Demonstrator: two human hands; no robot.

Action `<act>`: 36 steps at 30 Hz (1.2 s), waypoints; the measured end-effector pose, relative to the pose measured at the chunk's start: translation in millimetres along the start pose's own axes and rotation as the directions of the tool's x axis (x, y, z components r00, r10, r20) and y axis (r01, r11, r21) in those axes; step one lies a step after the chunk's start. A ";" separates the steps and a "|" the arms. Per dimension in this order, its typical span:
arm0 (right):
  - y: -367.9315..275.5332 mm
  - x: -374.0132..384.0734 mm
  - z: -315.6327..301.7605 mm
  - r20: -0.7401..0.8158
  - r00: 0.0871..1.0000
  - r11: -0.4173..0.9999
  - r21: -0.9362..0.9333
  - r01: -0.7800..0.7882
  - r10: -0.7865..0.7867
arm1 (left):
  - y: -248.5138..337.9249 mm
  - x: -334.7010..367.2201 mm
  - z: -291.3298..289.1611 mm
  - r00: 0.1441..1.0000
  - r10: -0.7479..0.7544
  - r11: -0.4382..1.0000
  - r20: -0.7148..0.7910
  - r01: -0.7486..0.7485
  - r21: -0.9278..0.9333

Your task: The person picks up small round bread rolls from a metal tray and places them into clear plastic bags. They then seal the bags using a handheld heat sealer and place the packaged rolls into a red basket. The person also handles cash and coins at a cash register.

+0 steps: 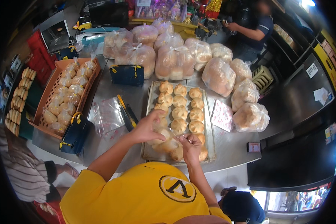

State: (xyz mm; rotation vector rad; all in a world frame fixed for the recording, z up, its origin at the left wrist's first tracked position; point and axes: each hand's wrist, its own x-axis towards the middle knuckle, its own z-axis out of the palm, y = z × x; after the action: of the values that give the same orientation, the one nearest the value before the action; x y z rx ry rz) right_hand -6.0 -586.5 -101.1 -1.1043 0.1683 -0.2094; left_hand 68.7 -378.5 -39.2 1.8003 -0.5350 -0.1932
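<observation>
A metal baking tray holds rows of round golden buns with pinched tops. Over its near left part hangs a clear plastic bag with buns in it, smeared by motion. My right hand pinches the bag's gathered edge between thumb and fingers. To its left, my left hand is open, thumb and fingers spread, beside the bag and the tray's left row of buns. Whether its thumb touches the bag is unclear.
Large bags of bread crowd the table's far side and right. An orange crate of bagged buns stands left. Flat plastic bags, dark blue boxes and a small box lie around the tray. A person stands beyond.
</observation>
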 end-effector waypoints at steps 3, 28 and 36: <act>1.5 -0.9 4.0 0.052 0.998 0.996 0.078 -0.036 0.032 | -15.3 -1.6 19.1 0.977 -0.003 0.949 0.214 -0.064 0.307; 34.6 11.4 -13.2 0.452 0.820 0.326 -0.761 0.560 -0.352 | 51.2 40.2 77.6 0.841 0.371 0.616 0.393 -0.540 0.574; -87.2 27.7 49.0 0.029 0.981 0.970 -0.150 0.192 -0.190 | 82.5 22.9 87.7 0.599 0.745 0.470 0.292 -0.783 0.408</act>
State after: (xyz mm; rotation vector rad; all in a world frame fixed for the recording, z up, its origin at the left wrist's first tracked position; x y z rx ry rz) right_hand 25.2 -588.9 -2.1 -1.2752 0.0650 -0.3651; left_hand 32.8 -482.0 15.8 1.8468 -1.5255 0.5788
